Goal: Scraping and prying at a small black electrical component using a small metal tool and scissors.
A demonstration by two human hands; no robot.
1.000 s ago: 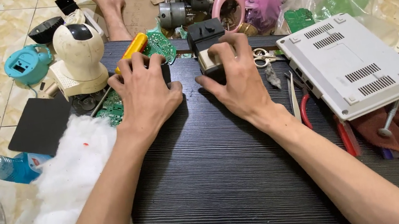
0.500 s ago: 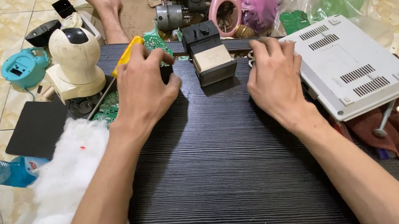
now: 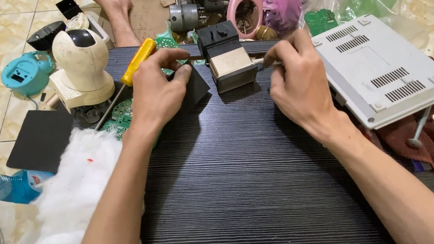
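My left hand [image 3: 159, 93] grips a flat black plastic piece [image 3: 196, 87] at the far side of the dark wooden board [image 3: 238, 192]. Just left of it a yellow-handled screwdriver [image 3: 137, 63] lies over a green circuit board [image 3: 121, 118]. A small black-and-beige box [image 3: 230, 63] stands on the board between my hands. My right hand [image 3: 299, 85] is to the right of that box, its fingertips pinched on a thin metal tool [image 3: 264, 61] whose kind I cannot tell.
A white vented device case [image 3: 385, 67] lies right of my right hand over a red cloth [image 3: 406, 138]. To the left are a white round camera [image 3: 81, 62], white stuffing [image 3: 76, 204], a black square plate [image 3: 41, 138] and a blue bottle [image 3: 8, 188]. Motors, pink parts and a bare foot [image 3: 116, 8] are at the back.
My right hand left the small box, moved right, then came back and pinched the thin metal tool. My left hand lifted the black plastic piece. The box now stands free.
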